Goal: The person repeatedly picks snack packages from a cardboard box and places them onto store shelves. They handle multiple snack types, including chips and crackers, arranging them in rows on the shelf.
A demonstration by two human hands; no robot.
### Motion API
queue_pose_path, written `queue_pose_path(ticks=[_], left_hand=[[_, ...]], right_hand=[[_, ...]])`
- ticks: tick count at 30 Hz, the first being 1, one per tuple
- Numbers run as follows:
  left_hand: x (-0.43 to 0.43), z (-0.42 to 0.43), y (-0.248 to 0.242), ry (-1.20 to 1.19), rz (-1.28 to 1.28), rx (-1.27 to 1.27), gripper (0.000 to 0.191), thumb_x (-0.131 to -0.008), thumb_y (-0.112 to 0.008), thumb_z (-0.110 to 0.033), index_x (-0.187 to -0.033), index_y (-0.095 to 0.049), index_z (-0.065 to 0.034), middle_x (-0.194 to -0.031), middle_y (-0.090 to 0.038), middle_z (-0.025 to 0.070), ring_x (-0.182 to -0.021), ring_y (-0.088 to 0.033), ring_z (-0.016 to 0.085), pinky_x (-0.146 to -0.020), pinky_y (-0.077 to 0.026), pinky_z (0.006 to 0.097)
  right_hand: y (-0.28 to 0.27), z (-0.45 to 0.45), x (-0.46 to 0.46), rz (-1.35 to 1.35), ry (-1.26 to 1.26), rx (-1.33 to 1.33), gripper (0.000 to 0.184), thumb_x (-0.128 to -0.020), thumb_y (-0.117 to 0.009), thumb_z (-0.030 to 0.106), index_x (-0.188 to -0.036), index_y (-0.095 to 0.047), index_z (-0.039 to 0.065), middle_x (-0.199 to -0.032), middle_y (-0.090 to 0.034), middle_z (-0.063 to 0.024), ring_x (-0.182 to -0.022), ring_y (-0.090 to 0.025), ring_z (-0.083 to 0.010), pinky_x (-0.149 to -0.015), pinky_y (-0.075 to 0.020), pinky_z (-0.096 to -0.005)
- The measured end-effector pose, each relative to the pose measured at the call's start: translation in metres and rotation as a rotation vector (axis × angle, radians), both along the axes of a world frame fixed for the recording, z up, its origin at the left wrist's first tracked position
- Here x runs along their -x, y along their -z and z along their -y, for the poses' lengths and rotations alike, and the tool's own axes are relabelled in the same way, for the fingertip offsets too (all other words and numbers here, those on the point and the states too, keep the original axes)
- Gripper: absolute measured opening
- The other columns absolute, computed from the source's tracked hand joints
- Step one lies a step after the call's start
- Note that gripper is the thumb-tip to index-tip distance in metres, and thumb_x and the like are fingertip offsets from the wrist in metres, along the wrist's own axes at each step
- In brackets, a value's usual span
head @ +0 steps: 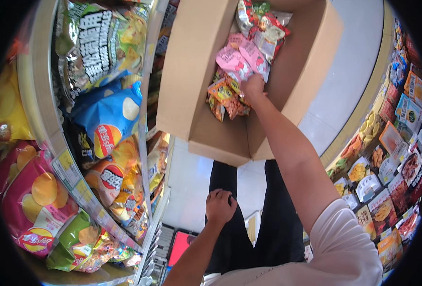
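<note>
My right hand (253,87) reaches down into an open cardboard box (177,75) on the floor in front of me. It touches the lower end of the pink snack packets (234,59). The fingertips are hidden, so whether they grip a packet cannot be seen. Orange and yellow snack packets (223,93) lie just left of this hand. Behind the pink ones sit red and silver snack bags (268,34). My left hand (220,206) rests on my left leg in black trousers (223,178), thumb apart from the fingers, holding nothing visible.
Shelves on the left hold large chip bags, among them a blue Lay's bag (112,111) and a magenta Lay's bag (35,200). A price-tag strip (75,178) edges one shelf. On the right, a curved shelf (354,118) carries small snack packs (366,182). Pale floor tiles (339,71) lie between.
</note>
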State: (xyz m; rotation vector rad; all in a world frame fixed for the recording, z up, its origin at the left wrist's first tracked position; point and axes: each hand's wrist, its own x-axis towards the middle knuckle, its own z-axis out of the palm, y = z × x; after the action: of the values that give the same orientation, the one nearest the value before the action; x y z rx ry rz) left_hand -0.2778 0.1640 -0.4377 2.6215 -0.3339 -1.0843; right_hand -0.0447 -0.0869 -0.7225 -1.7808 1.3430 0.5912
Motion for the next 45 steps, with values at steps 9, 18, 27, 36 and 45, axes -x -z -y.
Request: queue_pose_path(ticks=[9, 18, 27, 36, 45], left_hand=[[-0.001, 0.011, -0.01, -0.082, -0.053, -0.027, 0.021, -0.08, -0.068, -0.023, -0.094, -0.072, -0.0084, -0.102, -0.073, 0.0094, -0.113, -0.062, 0.028, -0.102, -0.046, 0.0438], [0.0, 0.044, -0.089, -0.501, -0.155, 0.222, 0.037, -0.09, -0.067, -0.024, -0.12, -0.064, -0.0029, -0.118, -0.069, 0.0144, -0.114, -0.063, 0.036, -0.1, -0.05, 0.0448], [-0.063, 0.095, -0.22, -1.29, -0.685, 0.731, 0.077, -0.094, -0.063, -0.06, -0.149, -0.039, -0.0112, -0.146, -0.048, 0.0099, -0.134, -0.05, 0.03, -0.099, -0.049, 0.0514], [-0.036, 0.059, -0.332, -1.478, -0.546, 1.001, 0.06, -0.09, -0.073, -0.053, -0.135, -0.054, -0.0174, -0.125, -0.062, 0.0043, -0.112, -0.062, 0.025, -0.089, -0.053, 0.0506], [0.032, -0.023, -0.371, -1.514, -0.172, 1.154, 0.043, -0.095, -0.072, -0.029, -0.131, -0.057, -0.0098, -0.121, -0.067, 0.0037, -0.105, -0.066, 0.016, -0.087, -0.054, 0.0389]], right_hand=[[-0.082, -0.006, 0.068, 0.254, 0.164, -0.355, 0.013, -0.086, -0.062, -0.005, -0.097, -0.068, 0.0, -0.078, -0.066, -0.0046, -0.062, -0.064, -0.0127, -0.053, -0.0515, -0.0248], [-0.356, 0.045, 0.116, 0.249, 0.107, -0.746, 0.008, -0.093, -0.067, 0.006, -0.098, -0.064, 0.001, -0.085, -0.071, -0.0078, -0.07, -0.067, -0.0141, -0.06, -0.0493, -0.0248], [-0.486, 0.043, 0.163, 0.19, 0.009, -0.847, 0.009, -0.092, -0.069, 0.008, -0.099, -0.063, 0.004, -0.086, -0.073, -0.0077, -0.072, -0.071, -0.0151, -0.061, -0.0501, -0.0242], [-0.565, -0.029, 0.231, 0.774, -0.688, -0.5, 0.011, -0.09, -0.068, 0.006, -0.09, -0.06, -0.001, -0.074, -0.069, -0.0153, -0.068, -0.071, -0.023, -0.061, -0.0549, -0.038], [-0.659, -0.089, 0.268, 0.823, -1.002, -0.457, 0.018, -0.091, -0.074, 0.012, -0.103, -0.07, -0.002, -0.086, -0.074, -0.011, -0.073, -0.068, -0.017, -0.067, -0.0538, -0.0307]])
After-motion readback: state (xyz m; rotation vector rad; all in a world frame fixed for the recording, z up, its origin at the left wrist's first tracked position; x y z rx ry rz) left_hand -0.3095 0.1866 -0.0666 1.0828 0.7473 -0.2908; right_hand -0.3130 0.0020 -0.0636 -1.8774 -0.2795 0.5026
